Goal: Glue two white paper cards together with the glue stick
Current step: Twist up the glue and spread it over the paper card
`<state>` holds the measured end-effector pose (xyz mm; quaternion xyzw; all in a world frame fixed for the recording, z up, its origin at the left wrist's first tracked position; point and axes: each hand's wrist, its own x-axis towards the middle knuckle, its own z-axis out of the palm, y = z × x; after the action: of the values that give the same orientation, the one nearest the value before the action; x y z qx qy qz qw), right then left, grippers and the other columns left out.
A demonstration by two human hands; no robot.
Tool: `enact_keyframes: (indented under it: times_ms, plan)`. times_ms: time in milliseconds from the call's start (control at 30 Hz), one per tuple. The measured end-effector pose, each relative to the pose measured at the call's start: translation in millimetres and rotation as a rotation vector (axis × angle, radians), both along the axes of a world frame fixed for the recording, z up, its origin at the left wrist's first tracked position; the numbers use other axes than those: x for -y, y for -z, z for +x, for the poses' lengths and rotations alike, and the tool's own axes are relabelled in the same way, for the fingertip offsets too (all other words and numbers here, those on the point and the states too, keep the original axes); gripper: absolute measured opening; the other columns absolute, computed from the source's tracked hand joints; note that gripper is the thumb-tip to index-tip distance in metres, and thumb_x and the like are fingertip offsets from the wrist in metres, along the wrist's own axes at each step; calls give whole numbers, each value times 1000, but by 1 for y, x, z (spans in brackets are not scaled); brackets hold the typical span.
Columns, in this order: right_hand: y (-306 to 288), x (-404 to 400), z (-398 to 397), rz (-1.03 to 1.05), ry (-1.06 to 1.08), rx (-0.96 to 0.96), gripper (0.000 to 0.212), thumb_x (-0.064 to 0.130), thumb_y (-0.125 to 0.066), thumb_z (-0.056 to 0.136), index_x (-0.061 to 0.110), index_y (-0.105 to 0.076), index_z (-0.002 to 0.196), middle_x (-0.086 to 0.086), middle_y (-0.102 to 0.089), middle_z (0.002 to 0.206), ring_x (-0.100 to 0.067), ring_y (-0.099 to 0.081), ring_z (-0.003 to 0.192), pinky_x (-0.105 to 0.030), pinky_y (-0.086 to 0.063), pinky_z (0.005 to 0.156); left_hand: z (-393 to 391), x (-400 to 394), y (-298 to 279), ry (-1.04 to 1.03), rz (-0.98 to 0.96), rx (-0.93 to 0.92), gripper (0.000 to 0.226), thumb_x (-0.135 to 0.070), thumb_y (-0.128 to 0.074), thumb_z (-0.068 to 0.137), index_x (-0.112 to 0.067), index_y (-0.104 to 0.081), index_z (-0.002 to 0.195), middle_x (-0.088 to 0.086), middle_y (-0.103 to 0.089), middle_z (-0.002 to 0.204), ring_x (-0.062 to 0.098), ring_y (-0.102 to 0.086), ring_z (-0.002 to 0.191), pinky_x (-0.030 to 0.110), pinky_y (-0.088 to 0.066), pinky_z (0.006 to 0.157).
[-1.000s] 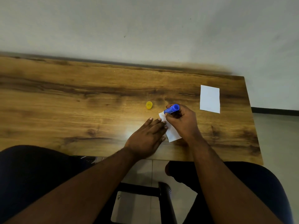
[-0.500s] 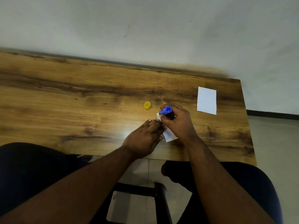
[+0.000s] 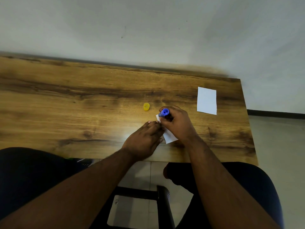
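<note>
A white paper card (image 3: 170,137) lies near the front edge of the wooden table (image 3: 82,113), mostly hidden under my two hands. My left hand (image 3: 143,139) lies flat with its fingers spread, pinning the card's left side. My right hand (image 3: 177,124) grips a blue glue stick (image 3: 164,112), held upright and tilted slightly left, its lower end down on the card's far corner. A second white card (image 3: 206,100) lies apart at the table's far right.
The glue stick's yellow cap (image 3: 146,106) stands on the table just left of the stick. A wall runs along the table's far edge. The table's right edge is close to the second card. A dark stool frame (image 3: 158,195) and tiled floor show below.
My right hand has slid the glue stick to the left across the card, toward its far left corner, and tipped it more upright. My left hand stays pressed on the card.
</note>
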<state>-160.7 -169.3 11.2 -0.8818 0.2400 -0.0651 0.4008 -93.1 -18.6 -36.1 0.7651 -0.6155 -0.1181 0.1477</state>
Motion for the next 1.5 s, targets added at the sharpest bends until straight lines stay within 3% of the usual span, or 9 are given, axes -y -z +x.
enact_keyframes:
  times_ms: [433, 567, 700, 833, 933, 1033, 1300, 1400, 1500]
  plan:
    - [-1, 19, -12, -41, 118, -48, 23, 14, -62, 88, 9, -64, 110, -8, -65, 106, -14, -56, 90, -6, -35, 72, -2, 0, -4, -34, 43, 16, 47, -33, -37, 95, -8, -56, 131, 12, -55, 137, 29, -52, 125, 40, -26, 112]
    - [-1, 26, -18, -34, 170, -55, 24, 17, -63, 89, 11, -64, 112, -7, -65, 110, -14, -56, 92, -7, -35, 71, -1, 2, -8, -66, 22, -44, 43, -31, -40, 95, -10, -59, 128, 10, -57, 133, 27, -53, 122, 38, -35, 109]
    - [0, 30, -19, -3, 210, -55, 25, 19, -63, 89, 12, -63, 114, -6, -66, 112, -12, -56, 92, -8, -37, 73, -4, 11, -17, -96, -47, -23, 30, -26, -53, 92, -9, -69, 111, 10, -67, 116, 25, -61, 105, 34, -47, 93]
    - [-1, 34, -22, 81, 331, -21, 24, 23, -65, 88, 17, -63, 111, 0, -66, 105, -8, -57, 88, -14, -44, 75, -11, 30, -34, -102, 59, 64, 21, -25, -58, 90, -7, -71, 88, 12, -69, 91, 29, -63, 86, 36, -49, 77]
    - [-6, 38, -25, 142, 356, -8, 22, 23, -67, 87, 19, -63, 108, 6, -63, 98, -8, -58, 87, -24, -49, 81, -18, 41, -44, -137, 161, 91, 26, -23, -47, 97, -9, -58, 116, 11, -60, 109, 29, -54, 102, 36, -40, 88]
    - [-10, 40, -23, 144, 307, -40, 26, 21, -66, 88, 16, -64, 113, 4, -63, 102, -10, -58, 90, -25, -47, 82, -22, 46, -47, -141, 238, 106, 53, -17, -48, 95, -13, -30, 144, 12, -45, 130, 30, -44, 116, 37, -36, 98]
    - [-15, 39, -19, 112, 163, -91, 27, 17, -63, 89, 13, -65, 116, -4, -67, 111, -9, -54, 91, -18, -40, 78, -22, 53, -54, -140, 324, 138, 52, -15, -49, 94, -11, -34, 144, 14, -39, 135, 32, -39, 122, 38, -34, 102]
    - [-16, 41, -19, 104, 140, -100, 25, 18, -63, 89, 14, -66, 113, 1, -64, 104, -9, -54, 89, -16, -40, 74, -20, 53, -51, -146, 341, 132, 53, -19, -48, 96, -14, -30, 146, 13, -38, 134, 31, -37, 123, 38, -33, 101]
    - [-16, 44, -26, 115, 137, -129, 23, 21, -65, 88, 17, -66, 111, 5, -61, 101, -12, -57, 91, -22, -45, 78, -21, 52, -49, -148, 352, 131, 55, -21, -48, 97, -15, -28, 147, 13, -38, 134, 31, -36, 123, 38, -33, 101]
